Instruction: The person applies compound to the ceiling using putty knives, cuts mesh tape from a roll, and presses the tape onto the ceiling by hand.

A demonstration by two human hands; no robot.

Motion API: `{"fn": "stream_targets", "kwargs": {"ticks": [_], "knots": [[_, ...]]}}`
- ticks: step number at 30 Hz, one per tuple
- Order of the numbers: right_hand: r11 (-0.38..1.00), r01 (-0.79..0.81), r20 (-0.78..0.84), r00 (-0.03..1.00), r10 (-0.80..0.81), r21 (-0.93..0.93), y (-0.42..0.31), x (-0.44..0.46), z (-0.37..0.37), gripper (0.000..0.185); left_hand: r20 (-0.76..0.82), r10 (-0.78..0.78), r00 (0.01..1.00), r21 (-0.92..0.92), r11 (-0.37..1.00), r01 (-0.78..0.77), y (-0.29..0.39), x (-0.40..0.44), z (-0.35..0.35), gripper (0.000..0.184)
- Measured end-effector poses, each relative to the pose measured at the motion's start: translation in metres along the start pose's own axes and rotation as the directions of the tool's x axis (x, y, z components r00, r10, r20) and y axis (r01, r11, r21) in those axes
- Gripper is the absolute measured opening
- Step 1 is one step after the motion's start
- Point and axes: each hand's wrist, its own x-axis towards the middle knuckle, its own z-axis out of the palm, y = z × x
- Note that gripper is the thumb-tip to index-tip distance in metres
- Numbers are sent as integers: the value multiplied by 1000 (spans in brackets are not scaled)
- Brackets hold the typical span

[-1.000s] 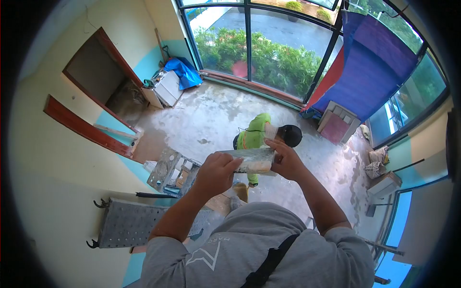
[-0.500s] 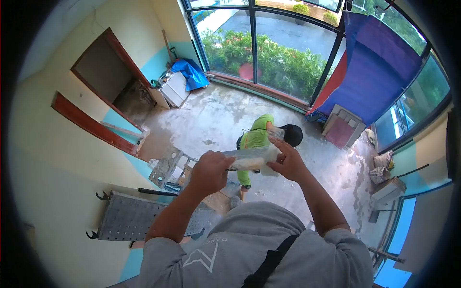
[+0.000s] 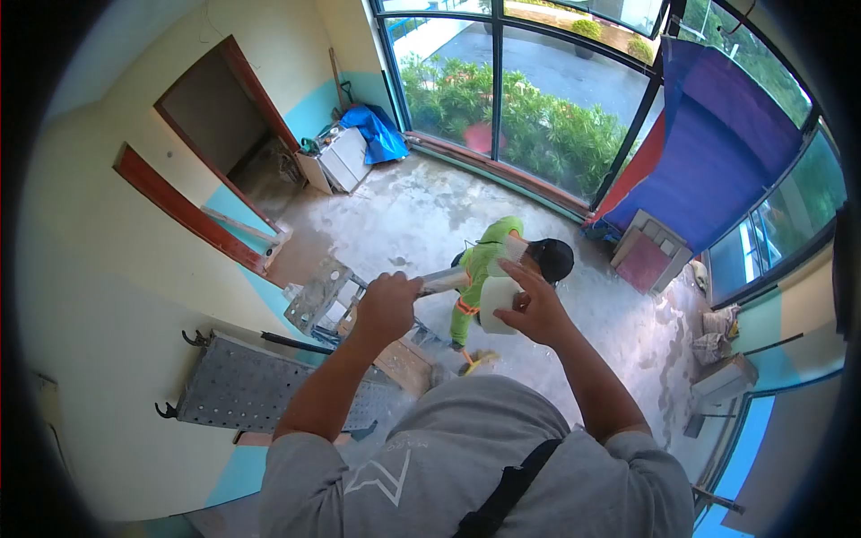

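Observation:
My left hand (image 3: 388, 308) is closed around one end of a flat, pale grey strip (image 3: 442, 282). I cannot make out exactly what the strip is. Between the thumb and fingers of my right hand (image 3: 531, 302) is a white roll (image 3: 499, 303), which looks like mesh tape, with a thin see-through flap at its top. Both hands are raised in front of my chest, a short way apart. Whether the strip joins the roll is hard to tell against the green clothing behind.
Beyond my hands a co-worker (image 3: 491, 260) in green bends low, near a yellow-headed tool (image 3: 480, 361) on the floor. A perforated metal platform (image 3: 256, 386) lies to the left. Boards and a blue sheet (image 3: 377, 133) stand by the doorway; a blue-purple tarp (image 3: 708, 143) hangs right.
My hands have moved apart slightly, and the roll has turned between my right fingers. The broad pale piece between them now appears narrower. The co-worker has shifted, and the yellow-headed tool has come into view.

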Motion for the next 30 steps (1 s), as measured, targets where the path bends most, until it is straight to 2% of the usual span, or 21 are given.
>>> {"fn": "stream_targets", "kwargs": {"ticks": [3,4,7,8,11,12,14,17,20,23,26,29,30], "knots": [[999,-13,-32,999,15,45,13,-6,2,76,-66,-283,957,-187,945,266,-20,-18,16,28],[999,-18,-31,999,19,29,13,-6,3,75,-41,-369,928,-259,901,347,-39,-28,34,33],[994,-111,22,994,110,26,18,-6,8,74,118,-687,717,-304,662,685,-69,-61,79,42],[987,-160,49,986,158,28,20,-6,11,73,270,-720,639,-416,512,752,-67,-68,68,52],[979,-205,126,971,204,-4,23,-3,28,73,302,-801,517,-188,482,856,-120,-129,167,46],[973,-228,139,965,222,26,27,-1,35,72,358,-806,471,-183,434,882,-134,-146,186,46],[954,-287,155,950,271,85,38,2,48,71,476,-791,384,-166,349,923,-154,-173,207,47],[908,-415,247,887,389,59,45,19,63,72,483,-849,216,51,274,960,-182,-195,226,45],[885,-461,259,864,432,61,32,41,89,73,337,-912,233,128,290,948,-217,-204,223,40],[863,-503,294,830,473,33,35,62,112,73,372,-891,262,206,354,912,-269,-192,202,34],[844,-535,292,804,518,-26,37,82,134,74,312,-907,282,221,358,907,-338,-187,221,32],[830,-557,274,793,544,-35,38,94,149,74,383,-877,291,256,403,879,-385,-162,205,28],[826,-563,265,791,551,-36,39,97,152,74,317,-898,306,272,395,878,-393,-155,202,29]]}}
